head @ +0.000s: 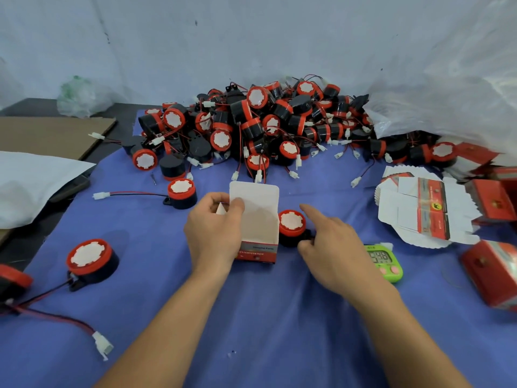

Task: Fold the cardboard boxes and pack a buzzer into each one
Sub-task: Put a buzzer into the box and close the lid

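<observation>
My left hand (214,231) grips a small red and white cardboard box (258,219) that stands on the blue cloth with its lid flap raised and its white inside showing. Just right of the box sits a black buzzer with a red rim and white face (291,225). My right hand (330,247) holds this buzzer low at its black body, index finger stretched out above it. A large heap of buzzers (268,124) with red and black wires fills the back of the table. A fan of flat unfolded boxes (419,208) lies at the right.
Loose buzzers lie at the left (89,261) and behind the box (181,193). A green timer (384,261) sits beside my right wrist. Folded red boxes (492,273) stand at the right edge. White plastic bags lie at far left (30,186) and upper right (447,102).
</observation>
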The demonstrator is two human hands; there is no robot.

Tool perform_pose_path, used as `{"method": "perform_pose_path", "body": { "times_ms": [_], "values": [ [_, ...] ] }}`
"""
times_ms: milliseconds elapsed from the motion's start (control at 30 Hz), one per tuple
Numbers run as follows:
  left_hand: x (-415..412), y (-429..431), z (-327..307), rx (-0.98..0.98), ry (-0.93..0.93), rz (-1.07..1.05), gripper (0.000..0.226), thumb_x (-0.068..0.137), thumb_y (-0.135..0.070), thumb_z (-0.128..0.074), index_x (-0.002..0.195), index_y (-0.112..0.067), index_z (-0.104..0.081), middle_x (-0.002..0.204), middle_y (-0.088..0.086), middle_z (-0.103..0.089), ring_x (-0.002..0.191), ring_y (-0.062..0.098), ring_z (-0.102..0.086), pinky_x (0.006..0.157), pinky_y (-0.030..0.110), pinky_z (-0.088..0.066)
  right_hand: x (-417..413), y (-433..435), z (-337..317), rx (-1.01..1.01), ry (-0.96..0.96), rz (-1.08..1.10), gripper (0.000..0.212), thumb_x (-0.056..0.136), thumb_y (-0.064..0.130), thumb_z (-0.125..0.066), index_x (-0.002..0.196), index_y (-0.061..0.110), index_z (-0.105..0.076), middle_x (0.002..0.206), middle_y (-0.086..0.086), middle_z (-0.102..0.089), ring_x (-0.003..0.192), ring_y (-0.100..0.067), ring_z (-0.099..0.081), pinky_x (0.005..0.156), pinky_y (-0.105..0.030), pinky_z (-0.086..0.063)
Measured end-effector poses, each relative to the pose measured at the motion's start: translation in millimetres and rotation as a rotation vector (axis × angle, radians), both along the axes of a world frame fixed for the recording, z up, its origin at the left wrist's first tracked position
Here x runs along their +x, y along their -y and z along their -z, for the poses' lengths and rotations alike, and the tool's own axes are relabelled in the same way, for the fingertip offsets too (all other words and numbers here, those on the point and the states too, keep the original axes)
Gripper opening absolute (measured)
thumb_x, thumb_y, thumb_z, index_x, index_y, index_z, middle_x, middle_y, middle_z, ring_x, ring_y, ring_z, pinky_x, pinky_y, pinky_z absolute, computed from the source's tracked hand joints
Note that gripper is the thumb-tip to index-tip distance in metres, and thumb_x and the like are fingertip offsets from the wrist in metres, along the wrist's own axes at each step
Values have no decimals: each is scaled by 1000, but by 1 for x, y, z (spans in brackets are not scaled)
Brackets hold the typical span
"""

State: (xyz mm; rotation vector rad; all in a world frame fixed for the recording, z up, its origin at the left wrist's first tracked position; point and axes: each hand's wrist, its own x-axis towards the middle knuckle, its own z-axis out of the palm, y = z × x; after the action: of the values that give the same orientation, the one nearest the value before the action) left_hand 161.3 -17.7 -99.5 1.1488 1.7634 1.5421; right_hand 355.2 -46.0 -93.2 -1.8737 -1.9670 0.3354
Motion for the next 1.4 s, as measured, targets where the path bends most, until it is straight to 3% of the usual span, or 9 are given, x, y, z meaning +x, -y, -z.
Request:
{"method": "perform_pose_path", "body": {
  "times_ms": [167, 300, 400, 533, 667, 800, 967, 1233, 1400],
  "values": [
    [3, 1, 1, -16, -56, -35, 15, 88, -40, -68, 77, -30, -64, 80, -26, -67, 78, -8, -61, 49, 23, -40, -12, -4, 3, 69, -7, 32, 49, 89, 42, -64, 130, 44, -38, 101, 0, -59, 100, -31, -60, 75, -36, -39],
    [10, 5, -1, 3, -102, -33, 17, 91, -36, -67, 77, -28, -61, 74, -14, -66, 77, 0, -60, 55, 27, -38, -11, -2, -12, 319, -589, 93, 50, 85, 29, -74, 117, 55, -46, 108, 23, -63, 100, -4, -62, 78, -21, -48],
    [12, 7, -1, 28, -108, 24, 16, 89, -31, -70, 76, -28, -61, 74, -17, -65, 74, 1, -59, 56, 28, -39, -32, 14, -23, 362, -752, -160, 55, 79, 32, -71, 124, 54, -49, 116, 26, -65, 110, -6, -63, 88, -11, -47],
    [11, 15, 0, 89, -113, 190, 14, 82, -17, -72, 84, -30, -67, 79, -16, -72, 75, 5, -66, 67, 30, -56, -52, 15, -13, 255, -584, -321, 66, 82, 28, -72, 142, 44, -50, 133, 25, -55, 127, -3, -52, 100, -8, -37],
    [10, 6, -5, -81, 183, 305, 40, 89, 3, -57, 107, -27, -78, 96, -4, -80, 95, 20, -75, 83, 47, -63, -37, 5, -7, 296, -464, -181, 69, 82, 28, -75, 141, 51, -50, 130, 36, -43, 131, -3, -43, 105, -9, -29],
    [13, 5, -3, -81, 280, 384, 39, 96, 6, -52, 122, -15, -72, 98, 1, -81, 94, 17, -76, 72, 26, -62, -23, 5, -4, 252, -205, -115, 70, 84, 35, -78, 143, 51, -45, 130, 13, -55, 125, -11, -35, 104, -21, -25],
    [14, 4, 0, -42, 198, 407, 42, 98, 7, -52, 126, -18, -70, 99, -4, -81, 96, 7, -74, 81, 19, -56, -19, 5, -14, 384, -128, -117, 66, 73, 23, -73, 137, 35, -60, 121, 10, -66, 116, -12, -45, 104, -5, -13],
    [16, 4, -1, -35, 22, 403, 54, 95, 2, -55, 108, -48, -69, 92, -20, -78, 90, 11, -75, 86, 42, -62, -27, 10, -24, 449, 157, -49, 46, 57, 12, -74, 102, 22, -74, 109, 8, -72, 92, -28, -56, 84, -35, -30],
    [16, 6, -4, -5, -38, 393, 49, 92, -3, -59, 117, -43, -72, 92, -18, -78, 84, 28, -72, 79, 44, -60, -41, 20, -33, 313, 457, -10, 53, 76, 29, -27, 106, 16, -68, 102, -1, -67, 95, -31, -53, 98, -39, -28]
  ]
}}
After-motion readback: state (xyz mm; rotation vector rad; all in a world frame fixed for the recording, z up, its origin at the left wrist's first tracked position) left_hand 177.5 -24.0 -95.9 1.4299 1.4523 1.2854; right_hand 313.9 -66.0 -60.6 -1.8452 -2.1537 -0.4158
